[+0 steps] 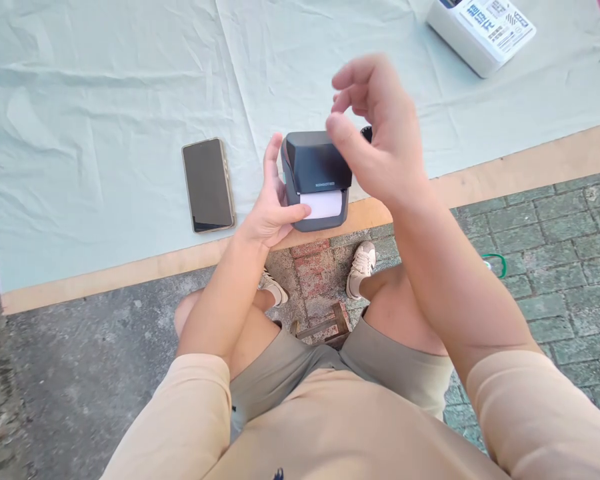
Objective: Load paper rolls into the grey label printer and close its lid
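Note:
A dark label printer (319,160) with a glossy lid and pale lettering stands near the front edge of the cloth-covered table. White label paper (325,205) shows at its front, below the lid. My left hand (275,203) grips the printer's left side, thumb on the edge of the paper and fingers along the casing. Above the printer's right side is my right hand (375,127), its fingers loosely bent and apart, with nothing seen in them. Whether its thumb touches the lid I cannot tell. Behind this hand, a small black ridged object (367,133) is mostly hidden.
A smartphone (209,185) with a dark screen lies left of the printer. At the far right sits a white box (483,33) with printed labels. The pale cloth (105,133) is wrinkled, and the table's bare wooden edge (460,191) runs along the front, above my knees.

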The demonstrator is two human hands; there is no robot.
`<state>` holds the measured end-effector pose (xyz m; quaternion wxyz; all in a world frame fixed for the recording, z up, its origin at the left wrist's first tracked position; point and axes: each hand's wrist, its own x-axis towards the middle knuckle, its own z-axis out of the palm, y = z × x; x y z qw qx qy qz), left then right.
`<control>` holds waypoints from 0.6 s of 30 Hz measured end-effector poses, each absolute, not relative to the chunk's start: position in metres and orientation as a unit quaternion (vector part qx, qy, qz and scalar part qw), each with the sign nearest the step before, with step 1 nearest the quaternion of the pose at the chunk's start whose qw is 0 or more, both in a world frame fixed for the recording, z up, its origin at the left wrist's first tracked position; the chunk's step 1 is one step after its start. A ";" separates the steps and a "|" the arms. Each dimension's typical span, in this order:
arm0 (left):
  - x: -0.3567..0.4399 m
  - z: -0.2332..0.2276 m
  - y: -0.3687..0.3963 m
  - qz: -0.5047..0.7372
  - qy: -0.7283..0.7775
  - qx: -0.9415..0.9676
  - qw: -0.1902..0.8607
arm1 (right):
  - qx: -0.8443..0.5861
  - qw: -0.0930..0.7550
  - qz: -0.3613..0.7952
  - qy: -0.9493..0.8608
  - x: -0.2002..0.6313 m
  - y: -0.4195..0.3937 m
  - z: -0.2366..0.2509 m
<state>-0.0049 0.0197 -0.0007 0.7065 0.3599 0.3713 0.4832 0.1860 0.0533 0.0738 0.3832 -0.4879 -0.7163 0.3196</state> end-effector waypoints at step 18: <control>0.001 0.016 0.021 0.516 0.297 0.295 0.747 | -0.470 0.368 0.470 -0.650 0.180 0.048 0.038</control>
